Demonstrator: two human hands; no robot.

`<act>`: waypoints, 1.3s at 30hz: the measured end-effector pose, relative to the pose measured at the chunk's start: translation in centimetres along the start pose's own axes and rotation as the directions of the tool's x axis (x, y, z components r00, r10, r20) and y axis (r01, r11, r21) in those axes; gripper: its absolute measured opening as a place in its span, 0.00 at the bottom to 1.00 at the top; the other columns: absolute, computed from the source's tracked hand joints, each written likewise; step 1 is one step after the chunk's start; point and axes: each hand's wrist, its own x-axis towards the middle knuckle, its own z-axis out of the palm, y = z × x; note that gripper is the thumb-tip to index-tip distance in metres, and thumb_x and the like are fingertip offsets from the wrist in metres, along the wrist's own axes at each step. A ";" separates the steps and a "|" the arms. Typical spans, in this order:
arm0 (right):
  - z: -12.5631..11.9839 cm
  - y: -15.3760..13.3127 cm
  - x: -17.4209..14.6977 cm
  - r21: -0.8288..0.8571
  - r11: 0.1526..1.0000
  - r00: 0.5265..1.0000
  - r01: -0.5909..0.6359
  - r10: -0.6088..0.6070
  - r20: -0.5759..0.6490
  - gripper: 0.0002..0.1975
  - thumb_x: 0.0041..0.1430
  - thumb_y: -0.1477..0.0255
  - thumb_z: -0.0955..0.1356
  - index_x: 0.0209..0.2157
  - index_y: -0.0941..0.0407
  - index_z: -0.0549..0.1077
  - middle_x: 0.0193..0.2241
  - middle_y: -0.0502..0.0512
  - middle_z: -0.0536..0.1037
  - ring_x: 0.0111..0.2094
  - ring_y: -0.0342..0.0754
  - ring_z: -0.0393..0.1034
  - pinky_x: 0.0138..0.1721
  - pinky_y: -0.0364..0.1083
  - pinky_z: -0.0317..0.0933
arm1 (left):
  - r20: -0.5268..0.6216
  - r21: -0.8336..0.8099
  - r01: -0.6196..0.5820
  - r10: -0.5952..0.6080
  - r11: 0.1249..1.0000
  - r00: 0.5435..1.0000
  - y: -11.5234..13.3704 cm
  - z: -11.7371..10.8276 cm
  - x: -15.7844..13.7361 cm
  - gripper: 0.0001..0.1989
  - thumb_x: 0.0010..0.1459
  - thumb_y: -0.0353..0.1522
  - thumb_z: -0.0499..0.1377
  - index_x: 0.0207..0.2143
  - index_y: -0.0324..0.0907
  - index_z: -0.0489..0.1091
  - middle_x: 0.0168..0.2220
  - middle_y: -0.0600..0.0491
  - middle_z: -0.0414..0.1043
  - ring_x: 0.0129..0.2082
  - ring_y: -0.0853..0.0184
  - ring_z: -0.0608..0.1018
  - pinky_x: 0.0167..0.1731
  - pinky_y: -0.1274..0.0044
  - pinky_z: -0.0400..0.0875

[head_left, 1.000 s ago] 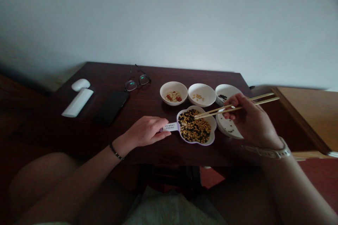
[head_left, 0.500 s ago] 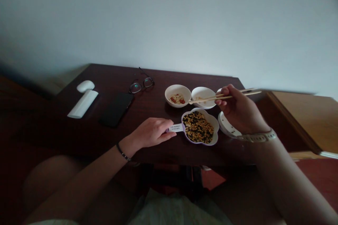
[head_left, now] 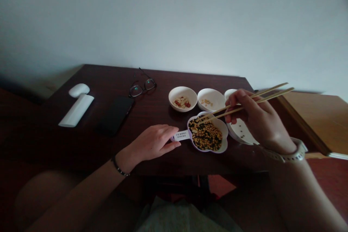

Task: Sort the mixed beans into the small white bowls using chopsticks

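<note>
My left hand (head_left: pixel 154 142) is closed on the labelled handle of a flower-shaped bowl (head_left: pixel 225 138), white inside with a purple rim. Mixed black and yellow beans (head_left: pixel 208 136) lie in it. In my right hand (head_left: pixel 254 117) is a pair of chopsticks (head_left: pixel 268 93), their tips down among the beans at the bowl's upper left. Behind stands a white bowl (head_left: pixel 174 96) with pale and reddish pieces. Beside it, a second white bowl (head_left: pixel 212 93) has a few yellow beans. A third white bowl (head_left: pixel 230 92) is partly hidden by my right hand, as is a white plate (head_left: pixel 244 137) with several dark beans.
A pair of glasses (head_left: pixel 143 87) lies at the back of the dark table (head_left: pixel 160 78). Left of it are a black flat phone-like object (head_left: pixel 115 116), a long white case (head_left: pixel 77 110) and a rounded white object (head_left: pixel 78 90). A wooden surface (head_left: pixel 320 116) adjoins at the right.
The chopstick tips have moved from over the second white bowl down into the beans in the flower-shaped bowl. My right hand has shifted right and lower; my left hand keeps the handle.
</note>
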 end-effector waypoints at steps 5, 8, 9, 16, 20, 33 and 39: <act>0.3 0.7 -1.5 -0.134 0.988 0.989 -0.070 0.086 0.117 0.24 0.74 0.47 0.66 0.34 0.52 0.74 0.22 0.51 0.78 0.23 0.48 0.73 0.25 0.45 0.68 | -0.012 -0.011 -0.002 0.002 1.000 1.000 -0.4 0.4 0.2 0.17 0.79 0.44 0.54 0.54 0.40 0.71 0.43 0.46 0.80 0.41 0.58 0.82 0.42 0.69 0.74; 0.5 1.8 -1.5 -0.095 0.990 0.981 -0.100 0.114 0.156 0.24 0.75 0.47 0.66 0.35 0.53 0.73 0.22 0.51 0.79 0.23 0.47 0.74 0.25 0.44 0.68 | -0.006 -0.012 -0.006 0.006 1.000 1.000 -0.3 0.4 0.5 0.17 0.79 0.44 0.53 0.54 0.40 0.71 0.43 0.46 0.80 0.42 0.57 0.82 0.42 0.68 0.75; 0.6 2.1 -1.5 -0.079 0.991 0.980 -0.104 0.115 0.159 0.24 0.75 0.47 0.66 0.35 0.53 0.73 0.22 0.51 0.80 0.23 0.47 0.75 0.25 0.44 0.68 | -0.006 -0.013 -0.006 0.006 1.000 1.000 -0.3 0.4 0.5 0.17 0.79 0.44 0.53 0.54 0.40 0.71 0.42 0.46 0.80 0.41 0.57 0.82 0.42 0.68 0.75; 0.6 3.1 -1.4 -0.030 0.998 0.990 -0.055 0.058 0.125 0.24 0.76 0.47 0.65 0.37 0.52 0.73 0.24 0.51 0.80 0.24 0.47 0.76 0.27 0.45 0.70 | -0.031 -0.026 -0.013 0.012 1.000 0.999 -0.3 0.3 0.7 0.17 0.78 0.43 0.54 0.53 0.40 0.73 0.41 0.46 0.81 0.40 0.58 0.82 0.41 0.69 0.76; 0.9 3.4 -1.2 -0.049 0.997 0.992 -0.056 0.061 0.111 0.23 0.74 0.46 0.66 0.36 0.51 0.72 0.23 0.50 0.80 0.23 0.48 0.77 0.26 0.45 0.70 | -0.025 -0.016 -0.016 0.016 1.000 1.000 -0.3 0.3 0.7 0.17 0.79 0.44 0.54 0.53 0.40 0.72 0.41 0.46 0.80 0.40 0.58 0.82 0.41 0.69 0.75; 1.9 3.2 -0.7 -0.115 0.990 0.994 -0.085 0.093 0.062 0.24 0.71 0.44 0.67 0.33 0.50 0.71 0.23 0.50 0.79 0.25 0.50 0.79 0.26 0.45 0.71 | -0.015 0.001 -0.023 0.023 1.000 1.000 -0.3 0.2 0.4 0.16 0.79 0.43 0.55 0.53 0.39 0.72 0.42 0.46 0.80 0.40 0.57 0.81 0.41 0.68 0.74; 1.2 3.2 -0.6 -0.017 0.999 0.999 -0.044 0.044 0.010 0.23 0.74 0.48 0.68 0.33 0.51 0.72 0.24 0.50 0.78 0.24 0.47 0.75 0.26 0.44 0.70 | 0.002 0.000 -0.030 0.030 1.000 1.000 -0.3 0.1 0.3 0.17 0.79 0.43 0.54 0.53 0.39 0.71 0.42 0.47 0.79 0.40 0.57 0.81 0.41 0.69 0.73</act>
